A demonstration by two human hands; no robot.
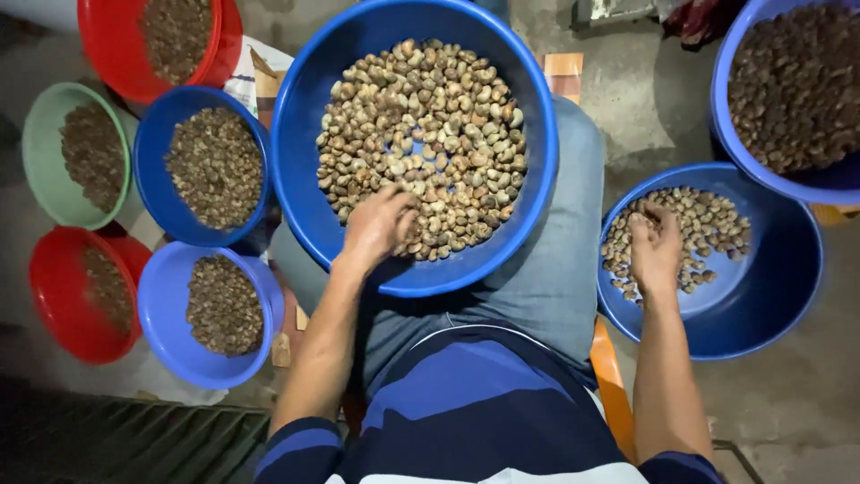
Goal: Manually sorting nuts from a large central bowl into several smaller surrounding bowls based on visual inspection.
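Observation:
A big blue basin (305,179) rests on my lap, filled with pale cashew nuts (430,116). My left hand (376,226) lies palm down in the nuts at the basin's near edge, fingers curled among them. My right hand (654,246) reaches into a second blue basin (770,296) on the floor to my right, over a smaller heap of pale nuts (708,220); its fingers are bunched, seemingly around a few nuts.
To my left stand several bowls of darker nuts: two red (54,296) (107,54), one green (40,152), two blue (152,143) (161,314). Another blue basin (730,81) of dark nuts sits far right. Concrete floor lies between.

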